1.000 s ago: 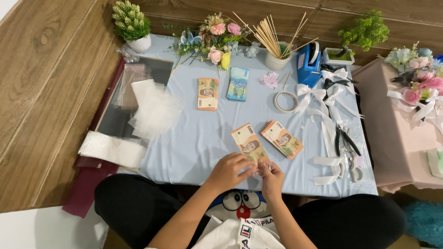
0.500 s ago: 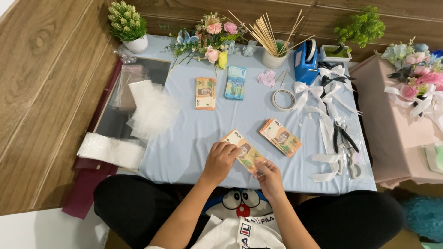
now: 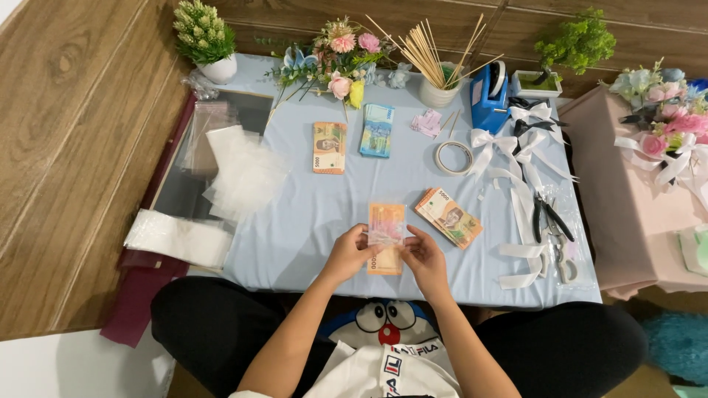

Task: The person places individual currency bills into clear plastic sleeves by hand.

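The left hand and right hand pinch one orange bundle of notes between their fingers, low on the blue table, while three more bundles lie untouched beyond the fingertips.

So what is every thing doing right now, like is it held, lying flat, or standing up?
Left hand: holding the orange banknote bundle's left edge.
Right hand: pinching its right edge.
Orange banknote bundle: held over the table.
Fanned banknote stack: lying flat, untouched.
Tape roll: lying flat.
Pliers: lying closed.
Skewers: upright in a cup.
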